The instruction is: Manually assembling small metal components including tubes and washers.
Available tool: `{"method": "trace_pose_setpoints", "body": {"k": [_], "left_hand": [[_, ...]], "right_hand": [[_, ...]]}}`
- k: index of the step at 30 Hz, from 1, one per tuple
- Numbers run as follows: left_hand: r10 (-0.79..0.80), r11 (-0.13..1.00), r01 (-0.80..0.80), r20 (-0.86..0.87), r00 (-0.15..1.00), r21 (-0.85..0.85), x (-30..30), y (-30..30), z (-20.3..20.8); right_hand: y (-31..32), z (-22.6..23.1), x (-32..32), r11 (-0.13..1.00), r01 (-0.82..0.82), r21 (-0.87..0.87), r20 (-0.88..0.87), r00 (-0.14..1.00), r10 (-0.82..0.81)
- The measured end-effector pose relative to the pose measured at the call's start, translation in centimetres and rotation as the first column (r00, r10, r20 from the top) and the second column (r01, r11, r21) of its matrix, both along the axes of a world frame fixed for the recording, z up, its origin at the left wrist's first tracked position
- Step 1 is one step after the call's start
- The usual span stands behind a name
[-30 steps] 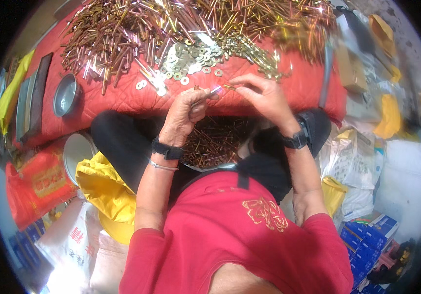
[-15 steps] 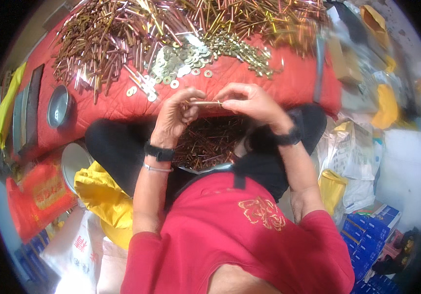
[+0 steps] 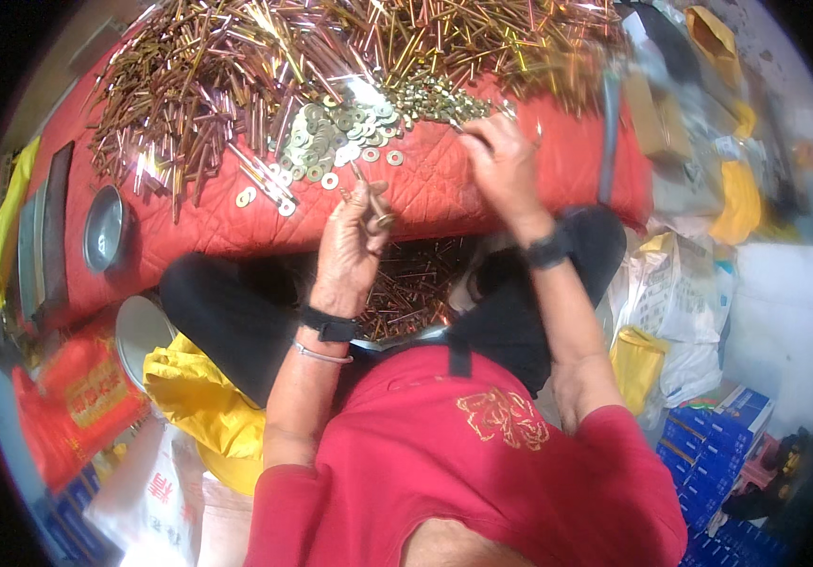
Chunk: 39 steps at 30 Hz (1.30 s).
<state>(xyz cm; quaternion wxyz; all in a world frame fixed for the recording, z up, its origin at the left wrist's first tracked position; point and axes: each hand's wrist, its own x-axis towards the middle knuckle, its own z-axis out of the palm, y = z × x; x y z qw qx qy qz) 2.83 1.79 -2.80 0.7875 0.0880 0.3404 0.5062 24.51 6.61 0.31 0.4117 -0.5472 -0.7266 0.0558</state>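
My left hand (image 3: 352,241) is closed around a long thin bolt (image 3: 360,175), whose end sticks up past the fingers. A small round washer-like piece (image 3: 385,220) shows at the bolt's lower part, beside the fingertips. Farther off to the right, my right hand (image 3: 506,165) reaches over the red padded cover, thumb and forefinger apart, at the edge of a heap of small brassy nuts (image 3: 435,99). Its other fingers are partly hidden. Flat washers (image 3: 331,132) lie piled between the hands, several of them loose near my left hand.
Many long copper-coloured bolts (image 3: 198,85) are heaped along the far side of the red cover (image 3: 425,198). More bolts (image 3: 411,293) lie between my legs. A metal bowl (image 3: 107,231) sits at the left. Yellow cloth (image 3: 198,397) and blue boxes (image 3: 714,454) flank me.
My hands were together on the bolt. The right has let go and moved right and away to the nuts; the left still holds the bolt, now tilted upward.
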Motion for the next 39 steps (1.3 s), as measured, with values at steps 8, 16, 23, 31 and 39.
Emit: {"method": "trace_pose_setpoints", "body": {"k": [8, 16, 23, 31, 39], "left_hand": [[-0.073, 0.995, 0.088, -0.238, 0.969, 0.053, -0.7, -1.2, 2.0], [-0.112, 0.978, 0.153, -0.263, 0.958, 0.141, -0.6, -2.5, 3.0], [-0.105, 0.979, 0.149, -0.283, 0.953, 0.142, -0.5, -2.9, 3.4], [-0.107, 0.979, 0.151, -0.289, 0.951, 0.134, -0.7, -2.9, 3.4], [-0.107, 0.975, 0.160, -0.304, 0.946, 0.155, -1.0, -2.7, 3.8]], "right_hand": [[2.4, -0.9, 2.6, 0.994, -0.112, -0.016, 0.335, 0.936, 0.111], [-3.3, 2.1, -3.1, 0.784, -0.489, -0.383, -0.631, 0.758, 0.164], [-4.9, 1.7, -4.0, 0.745, -0.583, -0.324, -0.843, 0.535, 0.052], [-4.7, 2.3, -3.6, 0.791, -0.558, -0.249, -0.736, 0.640, 0.220], [-4.8, 4.1, -4.2, 0.765, -0.590, -0.258, -0.803, 0.571, 0.169]]}}
